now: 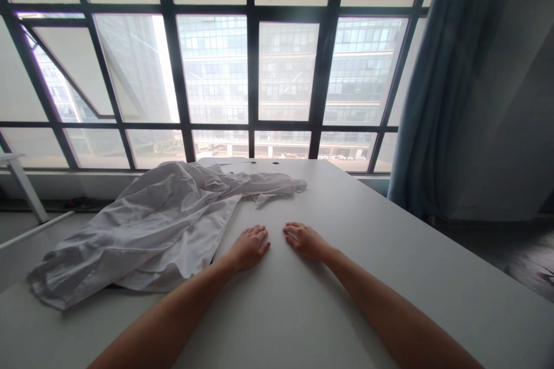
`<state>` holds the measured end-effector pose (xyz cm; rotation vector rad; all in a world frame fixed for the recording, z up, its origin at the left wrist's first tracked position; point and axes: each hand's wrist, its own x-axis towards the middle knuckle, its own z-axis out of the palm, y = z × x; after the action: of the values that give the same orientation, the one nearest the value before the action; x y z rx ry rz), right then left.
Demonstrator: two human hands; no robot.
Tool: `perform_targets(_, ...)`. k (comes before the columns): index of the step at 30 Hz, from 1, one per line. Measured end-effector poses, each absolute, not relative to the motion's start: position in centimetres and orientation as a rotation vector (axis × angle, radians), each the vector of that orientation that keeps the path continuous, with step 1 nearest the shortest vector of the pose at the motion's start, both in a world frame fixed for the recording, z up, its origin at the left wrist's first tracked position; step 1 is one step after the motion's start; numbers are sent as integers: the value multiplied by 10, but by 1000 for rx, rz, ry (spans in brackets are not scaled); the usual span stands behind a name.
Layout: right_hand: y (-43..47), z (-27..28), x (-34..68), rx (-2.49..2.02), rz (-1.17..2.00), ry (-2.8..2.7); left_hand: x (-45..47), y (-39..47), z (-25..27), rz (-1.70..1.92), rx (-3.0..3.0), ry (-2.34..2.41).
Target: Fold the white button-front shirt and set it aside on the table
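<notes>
Both of my hands rest palm down on a white table (pixel 346 225), a short gap between them. My left hand (pixel 250 247) lies flat with its fingers stretched forward, and it holds nothing. Just beyond and to the left of it is a crumpled white garment (pixel 173 219), which looks like a shirt or coat. One sleeve of the garment (pixel 272 183) reaches right across the table, past my fingertips. My right hand (pixel 305 240) also lies flat and holds nothing, its fingers pointing inward to the left. Neither hand visibly touches the cloth.
Large dark-framed windows (pixel 251 69) stand behind the table, one pane tilted outward at the left. A blue-grey curtain (pixel 437 127) hangs at the right, beyond the table's right edge. A white frame leg (pixel 26 187) stands at the far left. Small dark holes mark the table's far end.
</notes>
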<state>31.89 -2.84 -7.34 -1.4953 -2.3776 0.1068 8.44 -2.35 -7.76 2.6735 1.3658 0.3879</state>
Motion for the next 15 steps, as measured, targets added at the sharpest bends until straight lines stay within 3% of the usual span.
perform_targets(9,-24,-75,327,-1449,193,-2401,73,-27,-52,414,2742,1328)
perform_targets(15,-17,-77,334,-1402,305,-2408,-14,-13,-4,740,2395,1877)
